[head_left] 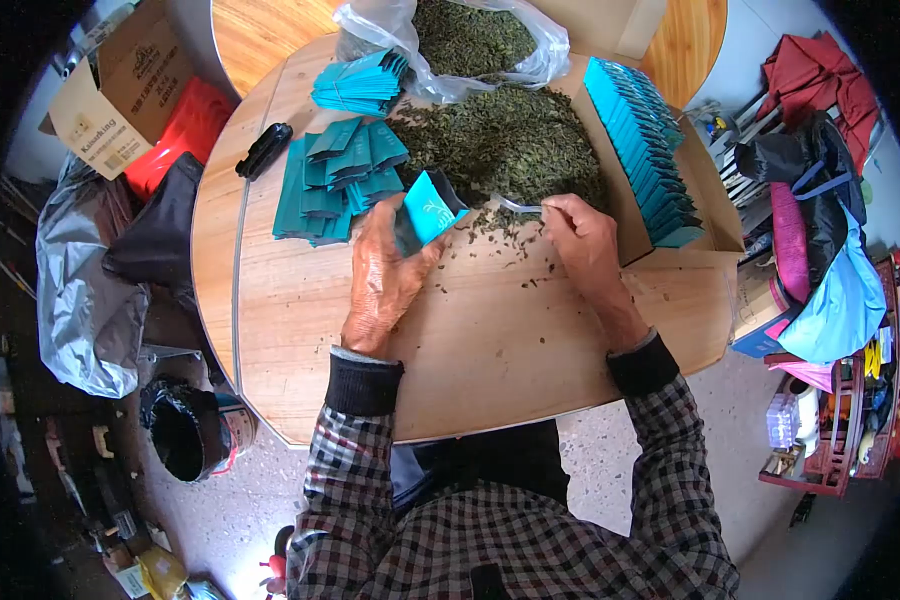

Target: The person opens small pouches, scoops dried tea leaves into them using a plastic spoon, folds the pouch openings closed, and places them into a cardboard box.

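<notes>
My left hand (382,275) is closed around a teal packet (432,212), tilted with its dark opening facing the loose leaves. Between the fingertips of my right hand (585,245) is the handle of a pale spoon (518,206); its far end is at the edge of the pile of dried tea leaves (530,140). Scattered leaf bits lie between the two hands. Left of the pile, flat teal packets (320,185) lie loosely heaped beside my left hand. Behind them is a bundled stack of similar packets (358,82).
An open cardboard box (725,225) on the right holds a row of teal packets (645,150). At the back stands a clear plastic bag (550,50) of leaves. A black object (264,150) lies at the table's left. A lined bin (185,430) stands on the floor.
</notes>
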`<state>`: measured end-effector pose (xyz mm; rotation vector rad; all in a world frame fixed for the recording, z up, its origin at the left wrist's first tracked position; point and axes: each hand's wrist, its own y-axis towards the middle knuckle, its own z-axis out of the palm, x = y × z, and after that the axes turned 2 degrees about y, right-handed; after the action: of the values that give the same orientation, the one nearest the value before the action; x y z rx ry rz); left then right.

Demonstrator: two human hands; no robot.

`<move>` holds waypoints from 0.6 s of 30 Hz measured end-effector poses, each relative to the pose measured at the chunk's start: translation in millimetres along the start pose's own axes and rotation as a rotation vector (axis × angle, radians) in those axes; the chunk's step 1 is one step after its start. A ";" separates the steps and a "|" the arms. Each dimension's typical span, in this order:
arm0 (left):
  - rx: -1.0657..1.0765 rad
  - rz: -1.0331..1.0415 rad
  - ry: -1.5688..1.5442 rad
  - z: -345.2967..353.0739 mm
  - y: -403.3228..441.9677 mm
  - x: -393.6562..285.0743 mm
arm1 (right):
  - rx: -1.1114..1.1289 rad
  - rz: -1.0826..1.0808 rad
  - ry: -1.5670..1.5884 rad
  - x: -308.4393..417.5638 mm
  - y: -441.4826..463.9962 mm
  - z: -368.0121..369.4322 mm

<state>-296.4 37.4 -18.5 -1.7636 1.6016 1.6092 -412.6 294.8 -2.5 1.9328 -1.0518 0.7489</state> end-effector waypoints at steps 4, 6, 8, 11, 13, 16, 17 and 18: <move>0.012 0.004 0.035 -1.6 -0.7 -5.5 | -0.045 -0.139 -0.064 1.3 -5.0 -1.5; 0.012 0.001 0.036 0.0 -1.7 -5.6 | -0.046 -0.256 -0.074 2.2 -6.5 -0.9; 0.009 -0.003 0.039 -0.5 -2.4 -4.4 | -0.072 -0.254 -0.067 6.7 -7.9 -2.7; 0.011 0.021 0.102 -1.9 -2.9 -6.6 | -0.092 -0.271 -0.070 3.2 -12.4 -4.3; 0.026 0.039 0.146 -3.6 -2.6 -10.0 | -0.088 -0.294 -0.076 3.2 -14.6 -7.1; 0.036 0.055 0.180 -3.6 -1.6 -11.4 | -0.080 -0.260 -0.107 5.2 -18.3 -12.7; 0.037 0.055 0.179 -3.3 -1.2 -11.9 | -0.112 -0.302 -0.123 5.3 -18.5 -14.3; 0.046 0.059 0.188 -3.1 -0.9 -12.3 | -0.143 -0.345 -0.140 5.7 -18.6 -16.1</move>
<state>-291.3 41.7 -7.7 -1.9095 1.7741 1.4556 -395.7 312.6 3.5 1.9926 -0.7980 0.3420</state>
